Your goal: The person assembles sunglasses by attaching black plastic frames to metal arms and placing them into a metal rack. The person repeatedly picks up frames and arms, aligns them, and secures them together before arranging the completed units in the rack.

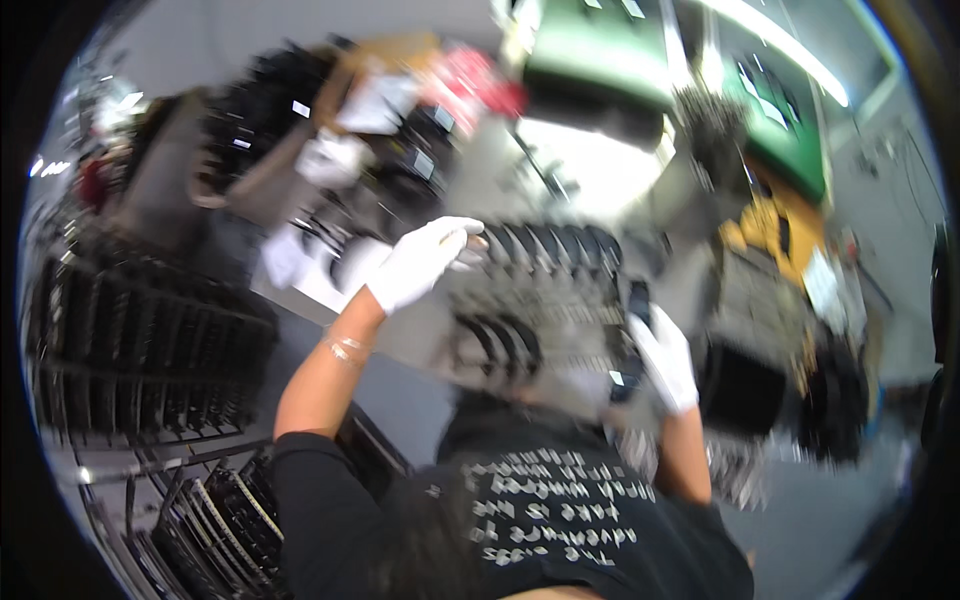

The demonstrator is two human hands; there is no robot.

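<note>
My left hand (425, 262), in a white glove, reaches to the left end of a row of dark curved parts (555, 248). Its fingers are drawn together; what they hold, if anything, is too blurred to make out. On the right, my white-gloved right hand (665, 358) is closed on a dark, narrow part (639, 298) beside the rack. The row stands in a grey slotted rack (540, 305) on the worktable. Closer to me, a few more dark curved parts (497, 343) sit in the rack's left half.
Dark bundled parts (265, 105) and a red bundle (470, 90) lie at the far left. Green machines (600, 50) stand behind. A yellow object (775, 235) and a black bin (742, 388) are at right. Racks of dark parts (140, 340) fill the left side.
</note>
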